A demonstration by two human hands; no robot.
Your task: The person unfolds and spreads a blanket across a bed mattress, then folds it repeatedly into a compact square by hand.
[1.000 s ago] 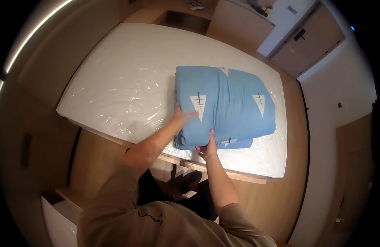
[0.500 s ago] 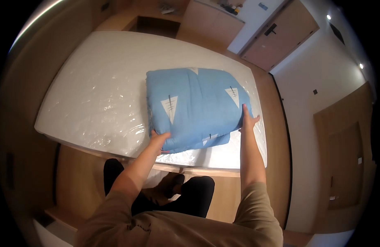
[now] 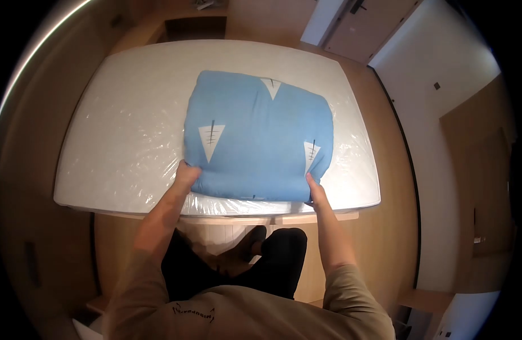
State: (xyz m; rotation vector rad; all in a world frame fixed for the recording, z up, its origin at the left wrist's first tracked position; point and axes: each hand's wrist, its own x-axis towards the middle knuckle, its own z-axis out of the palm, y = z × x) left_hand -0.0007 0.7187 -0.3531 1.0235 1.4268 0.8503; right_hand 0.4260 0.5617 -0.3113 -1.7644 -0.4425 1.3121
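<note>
A folded blue quilt (image 3: 258, 130) with white triangle prints lies on a plastic-wrapped white mattress (image 3: 125, 124). My left hand (image 3: 188, 174) is closed on its near left corner, thumb on top and the other fingers hidden by the quilt. At the near right corner, my right hand (image 3: 317, 191) grips the quilt the same way, its thumb pointing up over the fabric. The quilt's near edge lies close to the front edge of the mattress.
A light wooden bed frame edge (image 3: 244, 221) runs under the mattress, just in front of my legs. Beyond the far side stand a wooden cabinet (image 3: 266, 25) and a door (image 3: 366, 28). A white wall (image 3: 428, 113) rises on the right.
The quilt has shifted left and turned to lie squarer to the mattress's front edge. Both hands moved left with it, my right hand also lower. My view has turned slightly downward.
</note>
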